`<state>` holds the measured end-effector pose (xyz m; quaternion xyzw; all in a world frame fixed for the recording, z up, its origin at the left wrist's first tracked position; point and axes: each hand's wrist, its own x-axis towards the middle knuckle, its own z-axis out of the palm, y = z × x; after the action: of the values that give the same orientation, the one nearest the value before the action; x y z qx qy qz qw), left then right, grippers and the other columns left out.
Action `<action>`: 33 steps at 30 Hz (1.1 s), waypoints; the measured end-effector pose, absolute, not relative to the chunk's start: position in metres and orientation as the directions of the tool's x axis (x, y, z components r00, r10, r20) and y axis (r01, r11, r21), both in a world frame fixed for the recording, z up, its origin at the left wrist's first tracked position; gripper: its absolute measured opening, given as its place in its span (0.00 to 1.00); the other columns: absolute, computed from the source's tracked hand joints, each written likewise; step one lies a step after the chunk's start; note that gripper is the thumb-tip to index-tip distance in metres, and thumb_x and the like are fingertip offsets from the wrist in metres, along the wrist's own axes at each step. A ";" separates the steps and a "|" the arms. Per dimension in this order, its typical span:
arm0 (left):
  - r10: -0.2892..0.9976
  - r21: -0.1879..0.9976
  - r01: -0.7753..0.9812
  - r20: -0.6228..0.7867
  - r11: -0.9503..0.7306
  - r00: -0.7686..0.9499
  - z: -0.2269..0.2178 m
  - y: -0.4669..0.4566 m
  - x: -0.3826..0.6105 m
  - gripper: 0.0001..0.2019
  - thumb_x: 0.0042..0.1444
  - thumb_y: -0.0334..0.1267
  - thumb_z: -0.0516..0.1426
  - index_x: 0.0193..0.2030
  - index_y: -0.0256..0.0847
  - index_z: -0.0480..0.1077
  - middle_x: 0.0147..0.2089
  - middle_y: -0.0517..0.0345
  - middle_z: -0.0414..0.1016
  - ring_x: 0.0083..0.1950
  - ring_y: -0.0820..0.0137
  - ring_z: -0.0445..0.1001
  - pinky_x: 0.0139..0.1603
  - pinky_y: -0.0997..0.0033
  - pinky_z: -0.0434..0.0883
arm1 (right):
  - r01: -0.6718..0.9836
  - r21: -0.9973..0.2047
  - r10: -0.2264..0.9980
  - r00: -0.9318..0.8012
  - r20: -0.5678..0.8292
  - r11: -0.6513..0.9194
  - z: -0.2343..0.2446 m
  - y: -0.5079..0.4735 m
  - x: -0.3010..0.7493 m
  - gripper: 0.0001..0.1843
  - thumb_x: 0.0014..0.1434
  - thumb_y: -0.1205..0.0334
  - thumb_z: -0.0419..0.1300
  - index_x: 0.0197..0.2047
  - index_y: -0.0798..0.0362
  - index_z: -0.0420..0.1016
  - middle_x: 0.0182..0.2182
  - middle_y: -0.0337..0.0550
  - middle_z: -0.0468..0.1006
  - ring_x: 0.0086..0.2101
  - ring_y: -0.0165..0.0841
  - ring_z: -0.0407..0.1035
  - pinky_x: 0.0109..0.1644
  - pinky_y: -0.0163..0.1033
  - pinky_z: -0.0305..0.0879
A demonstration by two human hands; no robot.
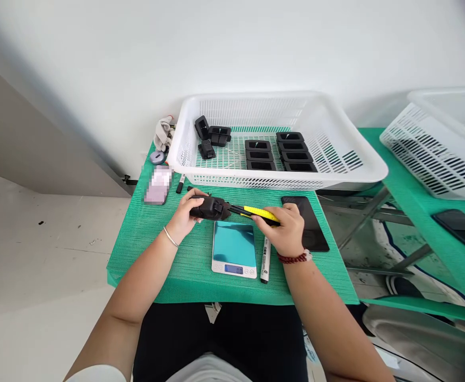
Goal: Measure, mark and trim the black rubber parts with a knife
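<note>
The left hand (184,215) is clamping a matte black plastic housing (209,208) just above the mirror-topped scale (233,246). The right hand (286,231) is gripping a yellow utility knife (260,213), its tip meeting the part, probably at an edge. Shallow strokes angled away from the fingers are looking wisest.
</note>
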<state>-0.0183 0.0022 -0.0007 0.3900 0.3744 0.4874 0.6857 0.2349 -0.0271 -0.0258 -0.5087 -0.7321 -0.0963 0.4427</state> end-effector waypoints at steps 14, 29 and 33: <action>0.958 0.873 -0.440 -0.092 0.208 0.270 -0.001 0.003 -0.019 0.12 0.44 0.42 0.60 0.34 0.38 0.68 0.27 0.61 0.68 0.21 0.78 0.64 0.12 0.81 0.54 | 0.824 -0.358 0.656 -0.022 0.755 0.439 -0.027 -0.027 0.236 0.12 0.54 0.51 0.63 0.29 0.51 0.74 0.20 0.39 0.75 0.23 0.32 0.64 0.32 0.42 0.63; 0.961 0.886 -0.410 -0.120 0.217 0.250 0.001 -0.002 -0.017 0.18 0.41 0.43 0.65 0.36 0.41 0.65 0.30 0.62 0.68 0.25 0.76 0.69 0.17 0.81 0.59 | 0.796 -0.432 0.717 -0.004 0.697 0.424 -0.029 -0.027 0.237 0.13 0.53 0.49 0.62 0.29 0.51 0.75 0.21 0.41 0.75 0.25 0.34 0.62 0.31 0.42 0.64; 0.974 0.878 -0.449 -0.073 0.164 0.214 0.002 -0.001 -0.016 0.20 0.38 0.41 0.69 0.37 0.41 0.68 0.33 0.61 0.69 0.29 0.76 0.70 0.20 0.80 0.61 | 0.805 -0.416 0.735 -0.035 0.677 0.422 -0.027 -0.026 0.237 0.14 0.53 0.49 0.62 0.29 0.51 0.76 0.20 0.41 0.74 0.24 0.34 0.62 0.31 0.42 0.64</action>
<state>-0.0159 -0.0010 0.0025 0.3798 0.3459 0.5231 0.6801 0.2374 -0.0262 -0.0273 -0.5362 -0.7183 -0.0399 0.4416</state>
